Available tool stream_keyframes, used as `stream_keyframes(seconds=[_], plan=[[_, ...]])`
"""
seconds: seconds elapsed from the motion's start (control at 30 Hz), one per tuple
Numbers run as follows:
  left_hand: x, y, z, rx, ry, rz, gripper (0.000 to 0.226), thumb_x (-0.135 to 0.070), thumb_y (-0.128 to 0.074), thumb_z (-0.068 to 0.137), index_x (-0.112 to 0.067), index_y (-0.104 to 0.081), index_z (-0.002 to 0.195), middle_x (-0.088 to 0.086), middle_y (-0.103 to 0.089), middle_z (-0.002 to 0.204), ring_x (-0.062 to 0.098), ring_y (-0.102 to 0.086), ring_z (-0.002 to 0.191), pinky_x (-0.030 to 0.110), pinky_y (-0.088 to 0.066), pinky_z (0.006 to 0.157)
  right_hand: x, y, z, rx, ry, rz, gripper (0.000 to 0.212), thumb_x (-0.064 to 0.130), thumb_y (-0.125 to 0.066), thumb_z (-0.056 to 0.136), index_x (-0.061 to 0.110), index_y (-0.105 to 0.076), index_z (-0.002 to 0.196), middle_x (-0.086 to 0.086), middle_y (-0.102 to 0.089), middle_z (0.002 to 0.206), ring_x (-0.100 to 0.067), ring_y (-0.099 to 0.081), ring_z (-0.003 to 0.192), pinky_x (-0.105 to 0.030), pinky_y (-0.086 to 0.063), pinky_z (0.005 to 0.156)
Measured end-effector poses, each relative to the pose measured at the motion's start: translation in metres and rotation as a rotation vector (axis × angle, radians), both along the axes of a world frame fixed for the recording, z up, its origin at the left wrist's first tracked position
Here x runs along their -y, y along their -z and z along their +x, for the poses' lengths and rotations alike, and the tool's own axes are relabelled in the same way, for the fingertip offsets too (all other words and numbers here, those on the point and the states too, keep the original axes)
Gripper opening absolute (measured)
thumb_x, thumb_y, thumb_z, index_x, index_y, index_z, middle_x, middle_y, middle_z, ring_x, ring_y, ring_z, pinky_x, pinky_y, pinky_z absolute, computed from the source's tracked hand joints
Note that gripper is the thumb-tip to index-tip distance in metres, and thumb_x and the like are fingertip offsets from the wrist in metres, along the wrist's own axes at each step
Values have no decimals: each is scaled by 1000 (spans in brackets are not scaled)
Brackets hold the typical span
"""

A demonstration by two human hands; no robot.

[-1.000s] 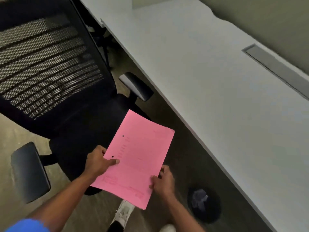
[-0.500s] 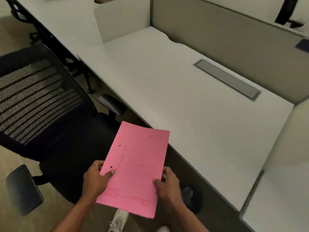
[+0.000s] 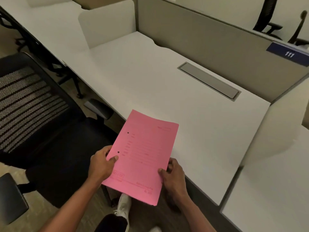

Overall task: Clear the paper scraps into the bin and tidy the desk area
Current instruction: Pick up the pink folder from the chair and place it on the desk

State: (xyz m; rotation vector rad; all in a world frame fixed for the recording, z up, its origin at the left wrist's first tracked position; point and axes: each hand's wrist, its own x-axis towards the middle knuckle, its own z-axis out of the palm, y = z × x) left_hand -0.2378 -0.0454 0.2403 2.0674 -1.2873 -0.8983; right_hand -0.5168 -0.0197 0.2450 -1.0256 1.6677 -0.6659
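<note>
pink folder (image 3: 142,156) moved over desk (image 3: 150,81) edge | left hand (image 3: 100,164), right hand (image 3: 173,178) fingers grasping it | print seemingly illegible

Dim warm indoor light, soft shadows under the desk (image 3: 150,84), wide-angle bending at edges, slight blur lower right

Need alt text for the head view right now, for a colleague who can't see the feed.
Both hands hold a pink folder over the front edge of a white desk, left hand on its left edge and right hand on its right. A black mesh chair stands to the left, and a grey partition backs the desk, with a blue "111" sign.
</note>
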Motion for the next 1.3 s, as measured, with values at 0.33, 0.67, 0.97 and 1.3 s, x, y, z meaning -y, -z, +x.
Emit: stream_keyframes(seconds=[0.33,0.67,0.97,1.3], plan=[[79,-2,18,-34,158,42,49,-19,-74,98,-29,-60,143,-27,-59,96,8,-73,86,28,-60,65,72,-1,16,-148,27,-36,41,32,-72,97,39,-49,130,18,-64,124,1,-67,87,-29,-61,82],[180,-16,55,-43,334,16,46,-19,-70,101,-31,-58,144,-29,-61,96,2,-71,82,12,-50,55,151,-29,49,-186,107,-50,53,33,-75,96,27,-50,143,10,-66,128,1,-67,87,-25,-61,77],[257,-29,67,-15,399,-40,46,-14,-65,103,-26,-55,146,-17,-65,111,-5,-63,86,12,-47,64,204,-57,67,-164,140,-70,58,6,-70,93,23,-48,145,-1,-68,132,-29,-72,108,-52,-63,95],[338,-34,48,2,402,-66,47,-13,-64,103,-24,-56,148,-6,-71,126,15,-67,99,30,-55,82,281,-49,42,-132,114,-97,67,0,-66,88,25,-47,147,2,-73,124,-23,-74,90,-44,-67,80]])
